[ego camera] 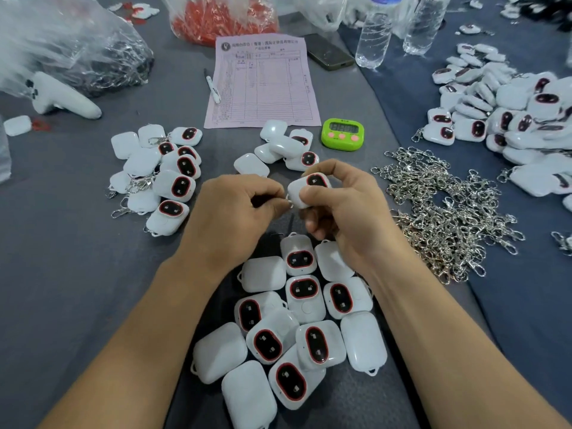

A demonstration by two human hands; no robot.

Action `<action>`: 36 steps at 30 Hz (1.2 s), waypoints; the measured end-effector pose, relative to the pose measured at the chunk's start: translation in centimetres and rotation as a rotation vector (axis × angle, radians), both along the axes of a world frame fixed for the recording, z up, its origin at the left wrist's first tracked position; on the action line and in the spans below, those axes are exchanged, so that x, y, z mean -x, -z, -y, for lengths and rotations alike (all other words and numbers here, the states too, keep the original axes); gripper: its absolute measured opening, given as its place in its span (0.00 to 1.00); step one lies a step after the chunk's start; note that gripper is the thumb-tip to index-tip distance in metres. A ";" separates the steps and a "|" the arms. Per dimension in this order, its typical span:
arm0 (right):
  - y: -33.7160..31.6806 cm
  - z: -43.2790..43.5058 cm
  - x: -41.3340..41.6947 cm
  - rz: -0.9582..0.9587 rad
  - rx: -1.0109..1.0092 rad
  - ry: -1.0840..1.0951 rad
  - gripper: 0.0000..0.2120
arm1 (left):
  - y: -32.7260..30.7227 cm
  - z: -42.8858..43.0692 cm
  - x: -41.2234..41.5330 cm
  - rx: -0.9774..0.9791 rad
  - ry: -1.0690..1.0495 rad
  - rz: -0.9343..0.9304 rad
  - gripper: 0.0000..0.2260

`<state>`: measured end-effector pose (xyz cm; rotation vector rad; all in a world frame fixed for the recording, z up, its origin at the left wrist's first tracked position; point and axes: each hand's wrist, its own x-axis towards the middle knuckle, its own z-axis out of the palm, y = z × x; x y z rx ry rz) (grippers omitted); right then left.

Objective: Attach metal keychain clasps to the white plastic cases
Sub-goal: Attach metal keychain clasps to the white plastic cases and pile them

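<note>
My right hand (pixel 343 205) grips a white plastic case (pixel 305 188) with a red-rimmed dark oval on top, held above the table's middle. My left hand (pixel 238 209) has its fingers curled and pinches a small metal clasp (pixel 289 203) at the case's left edge; most of the clasp is hidden by the fingers. Several white cases without clasps (pixel 291 323) lie heaped between my forearms. Loose metal keychain clasps (pixel 445 212) form a pile to the right. Cases with clasps attached (pixel 161 178) lie in a group to the left.
A few more cases (pixel 278 150) sit just beyond my hands, by a green timer (pixel 342 134). A pink form (pixel 263 82) with a pen (pixel 213 88), a phone (pixel 328 52), two water bottles (pixel 373 35) and plastic bags stand farther back. A large heap of cases (pixel 510 109) fills the right.
</note>
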<state>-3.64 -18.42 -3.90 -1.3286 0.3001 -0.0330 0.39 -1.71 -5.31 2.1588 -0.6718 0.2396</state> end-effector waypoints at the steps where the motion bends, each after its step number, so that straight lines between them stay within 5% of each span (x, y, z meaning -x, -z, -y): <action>1: 0.0 0.0 0.0 0.007 -0.025 0.008 0.11 | 0.1 0.2 0.2 0.032 -0.021 -0.007 0.02; 10: -0.3 0.1 -0.2 -0.010 -0.220 0.002 0.09 | -0.7 1.6 0.6 0.453 0.019 -0.567 0.07; 13: -0.4 0.0 -0.1 -0.003 -0.201 0.000 0.10 | -0.9 1.2 0.5 0.387 0.040 -0.393 0.06; 19: -0.7 -0.5 0.9 0.145 0.094 0.035 0.07 | -0.4 0.2 -0.1 -0.143 0.077 0.215 0.05; 21: -0.7 -0.5 0.9 0.180 0.139 0.058 0.06 | -0.2 0.6 0.2 -0.183 0.041 0.299 0.05; 27: -0.7 0.1 0.4 0.061 -0.069 0.031 0.10 | -0.2 1.1 0.1 0.164 0.031 -0.246 0.04; 31: -0.6 0.7 0.2 0.025 -0.178 0.003 0.09 | -0.7 1.6 0.3 0.379 0.077 -0.377 0.06; 36: -0.5 0.4 0.1 -0.009 -0.206 0.001 0.07 | -0.9 1.5 0.3 0.367 0.105 -0.346 0.06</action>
